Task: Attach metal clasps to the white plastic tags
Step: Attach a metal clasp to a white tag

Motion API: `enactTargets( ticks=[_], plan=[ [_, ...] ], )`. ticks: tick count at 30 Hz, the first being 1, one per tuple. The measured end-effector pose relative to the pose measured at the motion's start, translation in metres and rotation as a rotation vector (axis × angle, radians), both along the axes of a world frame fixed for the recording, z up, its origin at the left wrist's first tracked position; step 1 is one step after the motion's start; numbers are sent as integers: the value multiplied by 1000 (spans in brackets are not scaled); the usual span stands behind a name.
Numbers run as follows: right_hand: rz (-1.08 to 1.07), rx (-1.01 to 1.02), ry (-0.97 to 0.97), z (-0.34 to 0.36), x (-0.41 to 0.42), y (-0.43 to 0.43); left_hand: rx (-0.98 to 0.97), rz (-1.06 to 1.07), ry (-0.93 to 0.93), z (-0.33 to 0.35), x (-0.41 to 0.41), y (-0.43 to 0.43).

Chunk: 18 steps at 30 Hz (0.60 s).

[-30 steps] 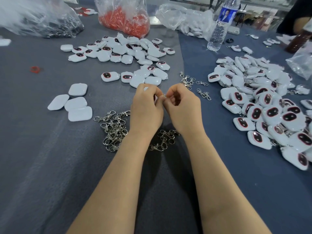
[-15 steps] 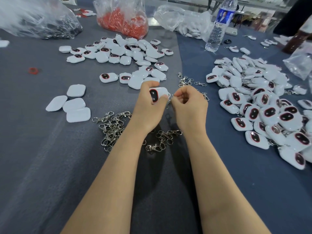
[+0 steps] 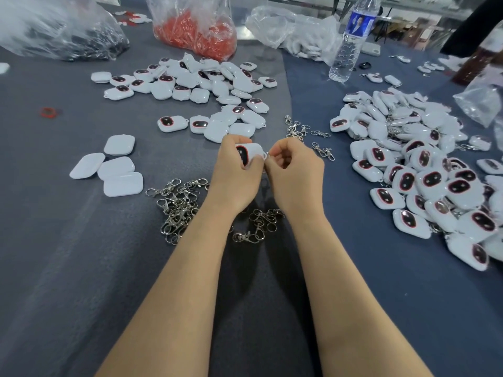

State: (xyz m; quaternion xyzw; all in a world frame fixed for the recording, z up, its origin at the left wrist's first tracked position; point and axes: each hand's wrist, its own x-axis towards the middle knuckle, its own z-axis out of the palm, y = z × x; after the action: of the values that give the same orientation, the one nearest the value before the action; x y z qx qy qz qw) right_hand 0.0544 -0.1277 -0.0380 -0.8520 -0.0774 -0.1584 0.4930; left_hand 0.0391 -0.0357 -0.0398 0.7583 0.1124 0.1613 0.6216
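Threading clasp (image 3: 267,155) onto tag (image 3: 251,153) loop, apparently: left hand (image 3: 234,178) grips tag, right hand (image 3: 296,172) pinches clasp; next, seat ring

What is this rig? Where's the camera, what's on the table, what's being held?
No robot: these are a person's two bare hands. Every picture comes from one camera worn on the head, looking forward and down, so the forearms enter from the bottom. The left hand holds one white tag. The right hand pinches a clasp at the tag's corner loop, mostly hidden by fingers. On the grey cloth: loose clasps near the wrists, a tag pile further off, a bigger pile on the right with clasps showing among the tags, four blank white pieces on the left, and bags and a bottle at the back.
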Motion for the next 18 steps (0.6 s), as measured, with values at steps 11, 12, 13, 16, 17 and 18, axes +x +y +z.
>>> enactTargets(
  ticks=[11, 12, 13, 16, 17, 18],
  plan=[
    [24, -167, -59, 1, -3, 4, 43, 24, -20, -2, 3, 3],
    [27, -155, -83, 1, -4, 5, -14, 34, -13, -3, 3, 3],
    [34, -144, -103, 2, -4, 5, -129, 33, 11, -2, 3, 3],
    [76, -111, -108, 3, -5, 6, -461, 4, 104, 2, 2, 4],
    [85, -99, -93, 3, -5, 6, -468, 6, 112, 3, 1, 4],
    [89, -91, -75, 2, -4, 6, -410, 22, 103, 3, 1, 4]
  ],
)
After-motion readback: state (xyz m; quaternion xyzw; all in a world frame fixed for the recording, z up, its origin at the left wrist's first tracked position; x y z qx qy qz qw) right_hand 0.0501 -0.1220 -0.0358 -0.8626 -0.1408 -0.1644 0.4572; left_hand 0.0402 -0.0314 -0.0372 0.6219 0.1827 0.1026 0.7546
